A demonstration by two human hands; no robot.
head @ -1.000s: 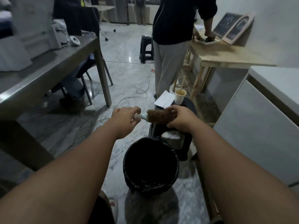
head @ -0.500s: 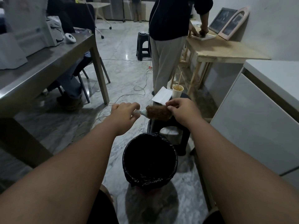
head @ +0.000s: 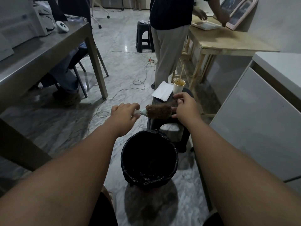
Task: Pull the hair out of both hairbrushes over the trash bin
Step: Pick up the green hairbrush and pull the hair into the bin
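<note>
A round hairbrush (head: 158, 111) with a pale handle lies level in the air, its head wrapped in brown hair. My left hand (head: 125, 113) is shut around its handle. My right hand (head: 185, 106) sits at the brush's far end, fingertips pinched on the brown hair there. Below and slightly nearer stands the trash bin (head: 149, 178), lined with a black bag, its mouth dark. Only one hairbrush is in view.
A black stool (head: 184, 141) behind the bin carries a white paper (head: 162, 92) and a paper cup (head: 179, 86). A grey table (head: 44, 49) stands left, a white cabinet (head: 260, 121) right. A person (head: 169, 46) stands ahead at a wooden table (head: 228, 41). Cables cross the floor.
My right hand has slid from covering the brush head to its far tip, with the fingers loosened. Both hands and the brush sit slightly higher in view.
</note>
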